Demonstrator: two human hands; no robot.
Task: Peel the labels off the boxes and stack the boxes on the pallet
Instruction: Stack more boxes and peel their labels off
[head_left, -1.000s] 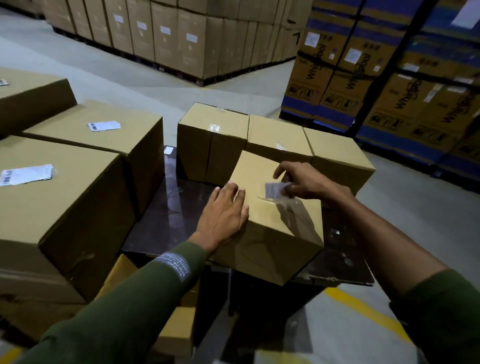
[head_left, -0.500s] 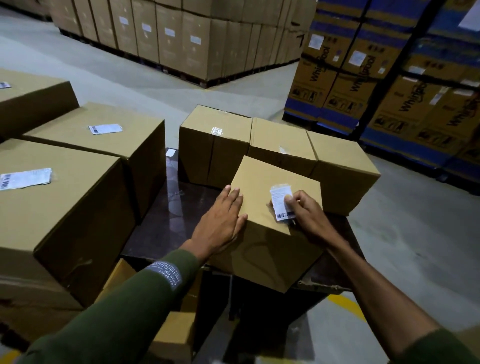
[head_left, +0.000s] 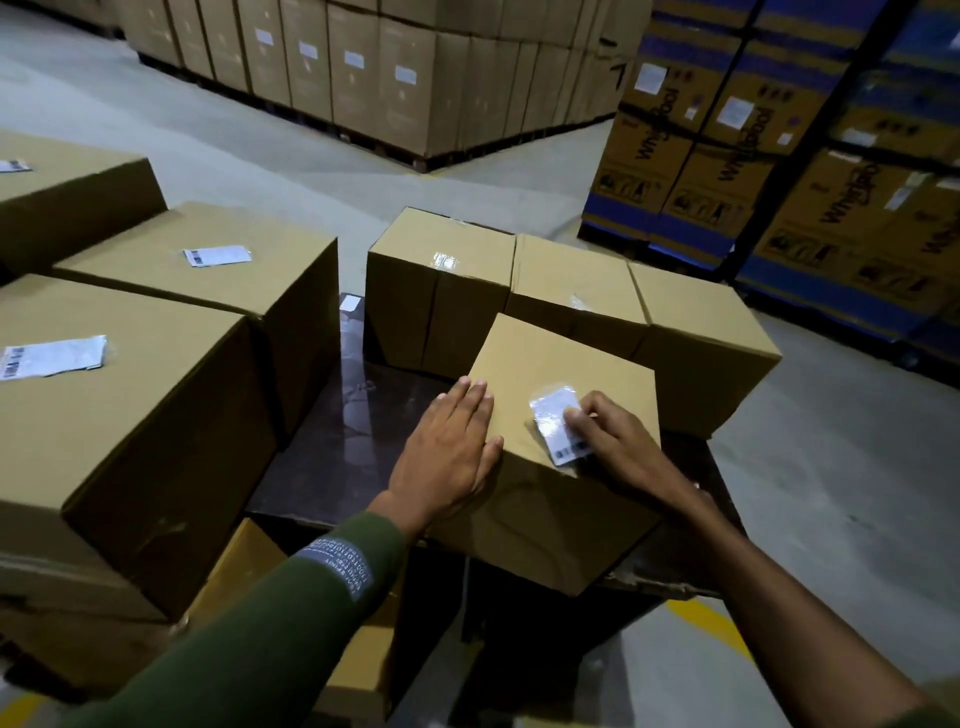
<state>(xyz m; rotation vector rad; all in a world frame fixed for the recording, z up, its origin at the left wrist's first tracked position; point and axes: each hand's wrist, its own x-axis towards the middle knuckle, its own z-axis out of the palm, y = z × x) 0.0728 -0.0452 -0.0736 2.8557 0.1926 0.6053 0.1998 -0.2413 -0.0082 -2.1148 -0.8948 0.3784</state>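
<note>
— What's changed in the last second?

— The right hand (head_left: 618, 447) had the label (head_left: 558, 423) lifted clear of the box (head_left: 550, 415) a second ago. Now the label lies flat on the box top again, under that hand's fingertips (head_left: 574, 415), which press on its near edge. I can't tell whether they pinch it or only pin it down.

— And the other hand?

— The left hand (head_left: 452, 452) is spread wide, fingers straight, palm flat on the box's left edge, same as before. It steadies the box and holds nothing.

— So where does that leave the job?

— The label looks loose but not yet off, I'd judge; the peel needs another pull. The box sits on the dark pallet (head_left: 332, 441), just ahead of both hands, in front of three boxes (head_left: 571, 270) in a row beyond the fingertips. To the left of the left hand, bigger boxes (head_left: 156, 415) have their labels on.
</note>
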